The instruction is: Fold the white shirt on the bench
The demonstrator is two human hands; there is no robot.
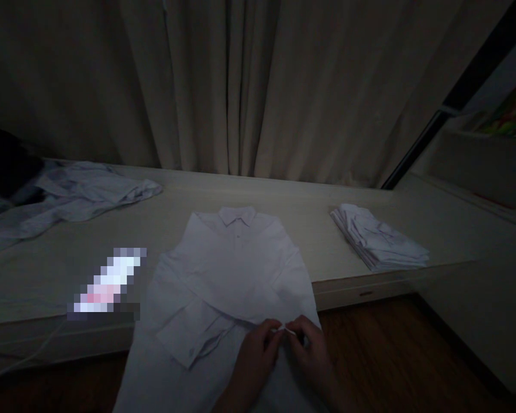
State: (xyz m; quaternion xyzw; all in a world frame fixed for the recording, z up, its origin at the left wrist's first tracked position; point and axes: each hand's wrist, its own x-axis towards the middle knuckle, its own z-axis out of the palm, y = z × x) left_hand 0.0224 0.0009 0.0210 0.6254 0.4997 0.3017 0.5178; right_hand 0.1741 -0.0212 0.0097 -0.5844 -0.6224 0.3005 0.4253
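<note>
head view: i see my left hand and right hand pinching the cuff of a shirt lying collar-away on the ledge, hem hanging over its near edge, a folded stack to the right.

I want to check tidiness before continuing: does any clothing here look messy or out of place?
Yes. The crumpled shirts at far left lie loose and unfolded, unlike the neat folded stack at right. The spread shirt hangs over the table edge.
</note>
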